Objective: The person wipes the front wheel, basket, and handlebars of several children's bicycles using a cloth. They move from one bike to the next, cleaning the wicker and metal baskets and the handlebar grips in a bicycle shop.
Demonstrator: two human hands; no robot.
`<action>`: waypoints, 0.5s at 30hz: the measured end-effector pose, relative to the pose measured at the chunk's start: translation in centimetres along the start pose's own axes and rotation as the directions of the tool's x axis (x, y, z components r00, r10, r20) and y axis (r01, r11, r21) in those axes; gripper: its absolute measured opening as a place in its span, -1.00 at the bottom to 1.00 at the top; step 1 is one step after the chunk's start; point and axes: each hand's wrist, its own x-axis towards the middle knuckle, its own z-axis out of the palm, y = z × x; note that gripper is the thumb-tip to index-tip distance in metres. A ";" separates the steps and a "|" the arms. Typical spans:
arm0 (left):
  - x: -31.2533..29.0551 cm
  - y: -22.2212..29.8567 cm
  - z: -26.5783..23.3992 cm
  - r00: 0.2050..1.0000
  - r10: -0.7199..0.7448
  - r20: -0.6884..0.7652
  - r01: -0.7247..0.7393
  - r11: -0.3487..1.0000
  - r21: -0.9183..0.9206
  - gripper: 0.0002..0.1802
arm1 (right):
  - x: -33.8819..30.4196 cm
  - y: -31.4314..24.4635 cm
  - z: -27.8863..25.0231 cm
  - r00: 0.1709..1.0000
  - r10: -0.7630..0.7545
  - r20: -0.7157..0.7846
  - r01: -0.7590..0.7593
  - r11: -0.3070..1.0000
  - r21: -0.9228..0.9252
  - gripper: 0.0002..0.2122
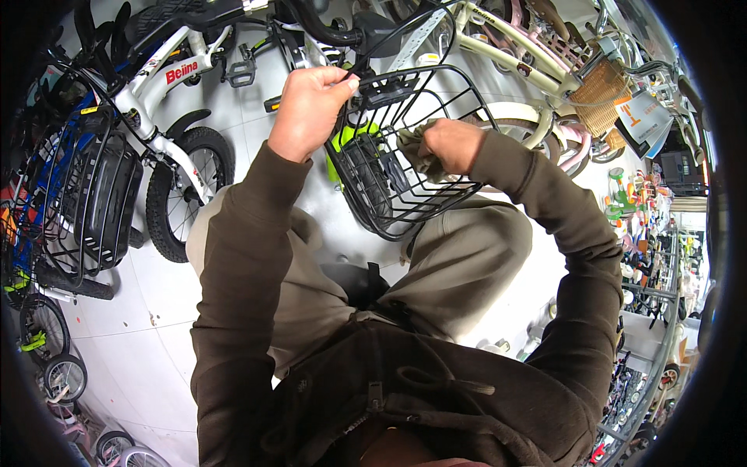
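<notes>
A black wire bicycle basket (381,214) hangs in front of me on a bicycle with a black handlebar (331,29). My left hand (311,109) is closed on the basket's near-left upper rim, thumb and fingers pinched together. Inside the basket's right half, my right hand (455,146) grips a crumpled olive cloth (418,152) against the wires. Part of the cloth is hidden by the fingers. Bright yellow-green parts (334,156) of the bicycle show beside and through the wires.
A white children's bicycle (167,78) with a black tyre (191,226) stands left, by another black basket (101,210). Cream bicycle frames (506,58) and a wicker basket (603,93) are at far right. Loaded shelves (654,292) line the right side. My bent knees flank the basket's near side.
</notes>
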 end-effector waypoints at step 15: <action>1.1 -0.9 0.0 0.998 0.068 0.007 -0.068 0.982 0.175 -0.79 | 1.0 -1.0 0.7 0.943 0.078 -0.324 0.042 0.936 0.348 -0.85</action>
